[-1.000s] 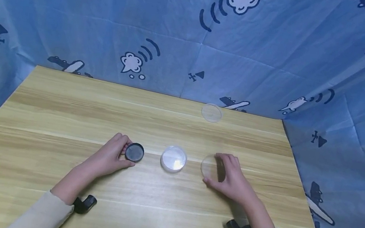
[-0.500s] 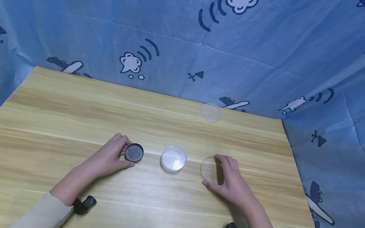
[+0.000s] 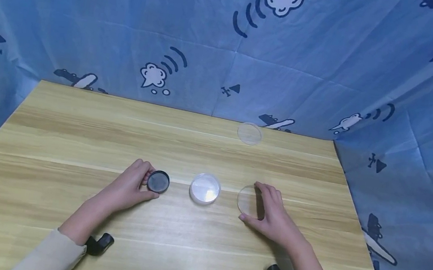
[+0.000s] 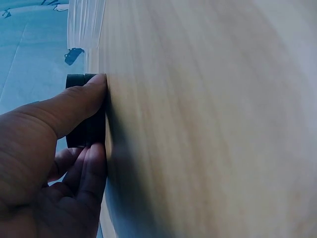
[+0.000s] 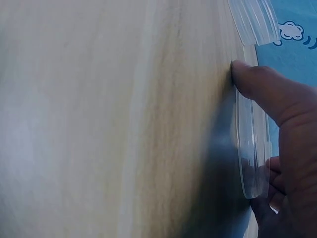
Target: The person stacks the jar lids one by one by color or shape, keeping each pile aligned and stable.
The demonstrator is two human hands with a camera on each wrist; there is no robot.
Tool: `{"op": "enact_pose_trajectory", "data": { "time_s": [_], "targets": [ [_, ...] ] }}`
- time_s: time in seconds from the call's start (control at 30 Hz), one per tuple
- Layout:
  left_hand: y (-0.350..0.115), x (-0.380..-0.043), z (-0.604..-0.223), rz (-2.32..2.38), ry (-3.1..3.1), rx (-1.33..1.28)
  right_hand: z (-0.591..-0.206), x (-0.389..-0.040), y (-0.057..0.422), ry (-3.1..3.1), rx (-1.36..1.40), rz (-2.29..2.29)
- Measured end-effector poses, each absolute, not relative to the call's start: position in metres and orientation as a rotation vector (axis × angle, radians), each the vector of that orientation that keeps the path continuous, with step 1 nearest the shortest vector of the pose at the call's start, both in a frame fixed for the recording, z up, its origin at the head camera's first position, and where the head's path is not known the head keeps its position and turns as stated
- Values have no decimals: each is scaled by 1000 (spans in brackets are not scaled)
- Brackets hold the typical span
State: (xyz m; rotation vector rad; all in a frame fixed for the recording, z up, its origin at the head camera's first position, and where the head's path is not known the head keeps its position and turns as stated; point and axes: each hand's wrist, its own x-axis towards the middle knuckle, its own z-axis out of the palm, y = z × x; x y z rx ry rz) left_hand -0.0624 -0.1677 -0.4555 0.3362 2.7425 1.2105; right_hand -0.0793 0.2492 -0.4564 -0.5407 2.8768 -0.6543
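Between thumb and fingers, my left hand grips a small black round dish with a raised rim, low on the wooden table. A seam runs round the side of the black dish in the left wrist view. On the right, my right hand holds a clear shallow round dish by its edges, thumb on the near side and fingers on the far side. Its clear wall shows in the right wrist view. Midway between both hands stands a taller clear round container, its inside looking whitish.
Near the back edge of the table lies a flat clear disc, like a lid. Blue printed cloth hangs behind the table and at both sides. A black wrist mount sits on each forearm.
The view shifts very slightly. Both hands keep their grip, and the dishes stay where they were.
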Motion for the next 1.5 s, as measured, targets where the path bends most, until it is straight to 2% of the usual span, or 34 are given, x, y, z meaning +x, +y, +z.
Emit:
{"op": "enact_pose_trajectory", "data": {
  "time_s": [0.5, 1.13, 1.5],
  "targets": [
    [-169, -62, -455, 1203, 2743, 329, -457, -91, 250, 2817, -469, -864],
    [-168, -63, -456, 1207, 2749, 358, -446, -174, 259, 2824, -299, -926],
    [-167, -63, -455, 1194, 2750, 342, -449, -213, 244, 2765, -137, -1064]
  ]
}}
